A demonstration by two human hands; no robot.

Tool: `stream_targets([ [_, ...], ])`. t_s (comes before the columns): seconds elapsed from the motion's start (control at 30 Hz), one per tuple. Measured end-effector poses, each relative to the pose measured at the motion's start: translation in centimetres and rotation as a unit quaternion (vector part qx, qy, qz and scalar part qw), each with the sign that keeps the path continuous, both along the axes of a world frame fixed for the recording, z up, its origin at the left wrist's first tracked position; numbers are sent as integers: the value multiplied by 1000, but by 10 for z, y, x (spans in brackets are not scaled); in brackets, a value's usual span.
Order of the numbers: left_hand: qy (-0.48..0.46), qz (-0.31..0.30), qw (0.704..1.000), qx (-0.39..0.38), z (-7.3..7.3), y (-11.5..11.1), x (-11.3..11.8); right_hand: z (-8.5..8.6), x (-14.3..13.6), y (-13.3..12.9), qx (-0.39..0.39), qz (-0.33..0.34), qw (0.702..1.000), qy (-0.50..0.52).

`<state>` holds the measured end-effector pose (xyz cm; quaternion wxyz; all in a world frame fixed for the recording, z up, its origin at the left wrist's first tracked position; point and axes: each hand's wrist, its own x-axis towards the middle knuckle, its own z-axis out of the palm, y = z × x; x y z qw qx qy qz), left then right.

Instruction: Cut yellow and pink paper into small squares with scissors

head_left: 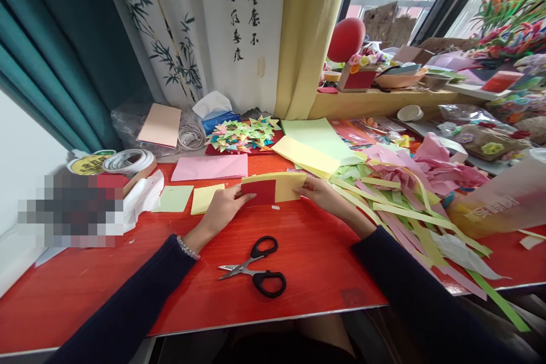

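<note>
My left hand (pixel 224 206) grips a small red paper square (pixel 263 193) against the left part of a yellow paper sheet (pixel 286 187). At the sheet's right end, my right hand (pixel 318 192) pinches its edge between thumb and fingers. The yellow sheet is raised just above the red table and looks folded along its top. Nearer to me lie scissors (pixel 252 267) with black handles, their blades apart and pointing left. Left of my hands, a yellow square (pixel 205 198) and a pale green square (pixel 174 198) rest flat.
Pink paper (pixel 211 167) and a pile of folded paper stars (pixel 243 133) are behind my hands. Loose paper strips (pixel 405 210) spread over the right side, beside a translucent cup (pixel 503 193). Tape rolls (pixel 128 161) stand at left. The red table (pixel 191 296) ends close to me.
</note>
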<state>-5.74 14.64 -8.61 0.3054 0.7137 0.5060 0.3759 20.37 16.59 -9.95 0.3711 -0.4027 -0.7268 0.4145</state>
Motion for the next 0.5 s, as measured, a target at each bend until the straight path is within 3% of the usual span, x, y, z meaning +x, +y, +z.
stream_targets([
  [0.27, -142, -36, 979, -139, 13, -3, 2, 31, -8, -17, -146, 11, 983, 113],
  [0.4, -193, -42, 964, -177, 18, -7, 4, 32, -7, -18, -179, 20, 973, 143],
  [0.5, -179, -26, 970, -164, 18, -8, 5, 28, -6, -16, -182, 23, 971, 156],
])
